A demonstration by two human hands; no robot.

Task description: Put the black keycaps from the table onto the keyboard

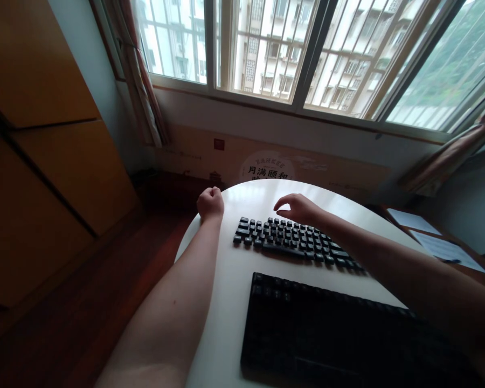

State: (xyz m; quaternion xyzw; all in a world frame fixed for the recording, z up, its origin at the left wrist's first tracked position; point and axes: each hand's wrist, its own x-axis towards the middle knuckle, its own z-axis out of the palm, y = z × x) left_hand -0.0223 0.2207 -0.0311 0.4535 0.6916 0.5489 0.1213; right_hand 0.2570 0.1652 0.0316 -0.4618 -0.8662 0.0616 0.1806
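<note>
My left hand (pixel 210 203) is closed in a fist and rests at the far left edge of the round white table (pixel 226 280); nothing shows inside it. My right hand (pixel 297 209) hovers over the far edge of a set of black keycaps (pixel 295 241) laid out in keyboard rows on the table, with thumb and forefinger pinched together. Whether a keycap sits in the pinch I cannot make out. Nearer to me lies a black keyboard (pixel 331 328) under my right forearm.
A cardboard panel with printed characters (pixel 267 167) leans under the window behind the table. A wooden cabinet (pixel 40 161) stands at the left. Papers (pixel 440 248) lie on a surface at the right. Curtains hang at both window ends.
</note>
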